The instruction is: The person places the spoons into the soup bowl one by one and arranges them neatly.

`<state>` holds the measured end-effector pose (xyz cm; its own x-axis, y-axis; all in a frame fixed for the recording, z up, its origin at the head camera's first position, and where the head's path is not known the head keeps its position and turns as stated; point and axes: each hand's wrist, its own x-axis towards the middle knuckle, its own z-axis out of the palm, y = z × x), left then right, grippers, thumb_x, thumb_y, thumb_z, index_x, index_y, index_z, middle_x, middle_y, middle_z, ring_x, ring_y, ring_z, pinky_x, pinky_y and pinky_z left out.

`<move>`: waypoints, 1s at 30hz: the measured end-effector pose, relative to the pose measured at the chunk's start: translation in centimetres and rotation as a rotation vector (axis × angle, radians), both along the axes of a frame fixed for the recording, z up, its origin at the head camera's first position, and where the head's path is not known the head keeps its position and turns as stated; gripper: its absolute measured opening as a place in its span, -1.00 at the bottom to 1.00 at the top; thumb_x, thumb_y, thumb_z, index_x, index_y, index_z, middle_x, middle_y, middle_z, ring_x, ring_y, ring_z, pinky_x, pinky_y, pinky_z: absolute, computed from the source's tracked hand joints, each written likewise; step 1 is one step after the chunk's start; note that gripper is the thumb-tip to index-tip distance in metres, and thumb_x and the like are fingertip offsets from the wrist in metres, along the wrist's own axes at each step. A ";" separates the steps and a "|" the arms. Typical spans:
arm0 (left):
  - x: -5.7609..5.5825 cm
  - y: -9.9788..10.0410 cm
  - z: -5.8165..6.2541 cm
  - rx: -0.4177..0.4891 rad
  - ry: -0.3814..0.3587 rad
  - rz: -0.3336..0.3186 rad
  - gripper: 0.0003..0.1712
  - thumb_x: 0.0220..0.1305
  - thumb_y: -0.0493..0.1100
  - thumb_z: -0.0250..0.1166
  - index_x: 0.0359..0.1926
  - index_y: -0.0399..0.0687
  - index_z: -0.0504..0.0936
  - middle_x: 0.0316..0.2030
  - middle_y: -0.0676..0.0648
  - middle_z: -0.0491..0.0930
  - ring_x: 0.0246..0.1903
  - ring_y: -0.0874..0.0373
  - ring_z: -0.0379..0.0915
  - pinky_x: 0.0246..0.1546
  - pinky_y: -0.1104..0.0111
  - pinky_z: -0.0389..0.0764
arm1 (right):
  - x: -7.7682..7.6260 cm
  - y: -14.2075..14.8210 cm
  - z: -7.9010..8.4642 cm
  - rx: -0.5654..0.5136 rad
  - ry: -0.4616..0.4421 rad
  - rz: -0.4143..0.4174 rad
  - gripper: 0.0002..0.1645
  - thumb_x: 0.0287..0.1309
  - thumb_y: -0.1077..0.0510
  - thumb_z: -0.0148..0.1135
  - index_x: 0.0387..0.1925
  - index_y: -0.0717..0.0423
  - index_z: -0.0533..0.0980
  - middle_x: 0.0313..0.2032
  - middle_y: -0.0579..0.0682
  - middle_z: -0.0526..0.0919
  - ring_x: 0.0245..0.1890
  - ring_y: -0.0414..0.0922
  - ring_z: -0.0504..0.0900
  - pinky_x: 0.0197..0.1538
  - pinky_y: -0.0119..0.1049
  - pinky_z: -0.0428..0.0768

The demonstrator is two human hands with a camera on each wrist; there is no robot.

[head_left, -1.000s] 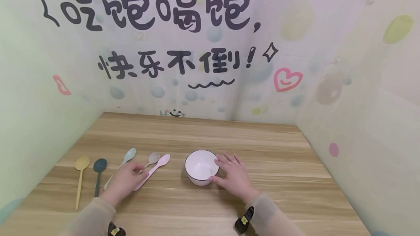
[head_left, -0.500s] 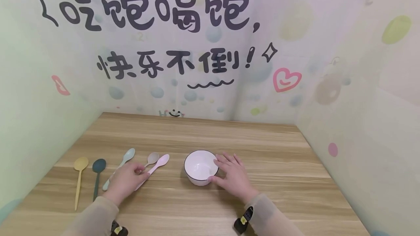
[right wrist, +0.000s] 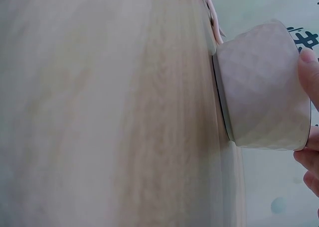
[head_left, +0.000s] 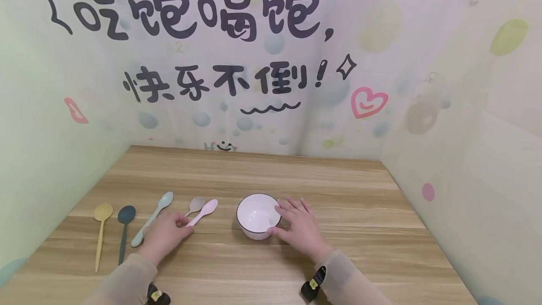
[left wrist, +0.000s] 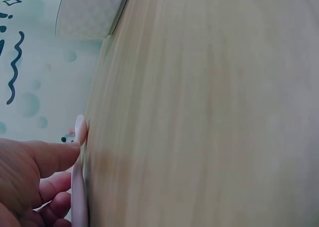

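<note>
A pink spoon (head_left: 207,208) lies on the table, its handle mostly covered by my left hand (head_left: 167,234). In the left wrist view the thumb (left wrist: 57,156) meets the spoon's handle (left wrist: 79,197) with curled fingers beside it, pinching it at table height. A white bowl (head_left: 258,215) with a dark rim stands upright at mid-table. My right hand (head_left: 302,229) holds its right side, thumb and fingers spread along the rim. The right wrist view shows the bowl's faceted outer wall (right wrist: 264,87) and fingertips at the rim.
A beige spoon (head_left: 196,204) lies just left of the pink one. Farther left are a light blue spoon (head_left: 154,218), a dark teal spoon (head_left: 124,229) and a yellow spoon (head_left: 101,229). Printed walls stand behind and on both sides of the wooden table (head_left: 338,192).
My left hand has shifted slightly right and toward me, covering more of the pink spoon's handle and uncovering the light blue spoon. The right hand and bowl stay in place.
</note>
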<state>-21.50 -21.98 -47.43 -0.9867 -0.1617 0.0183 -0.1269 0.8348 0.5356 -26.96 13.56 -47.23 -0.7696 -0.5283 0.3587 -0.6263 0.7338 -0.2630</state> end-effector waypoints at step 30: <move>0.0 0.0 -0.4 -0.012 0.002 0.032 -0.80 0.10 0.01 0.39 -0.33 0.02 0.69 -0.38 0.00 0.58 -0.31 0.02 0.44 -0.31 0.02 0.28 | -0.1 0.0 -0.2 0.000 -0.004 -0.009 -0.10 0.01 -0.48 0.18 0.17 0.08 0.53 0.26 -0.06 0.46 0.36 0.00 0.25 0.39 0.08 -0.02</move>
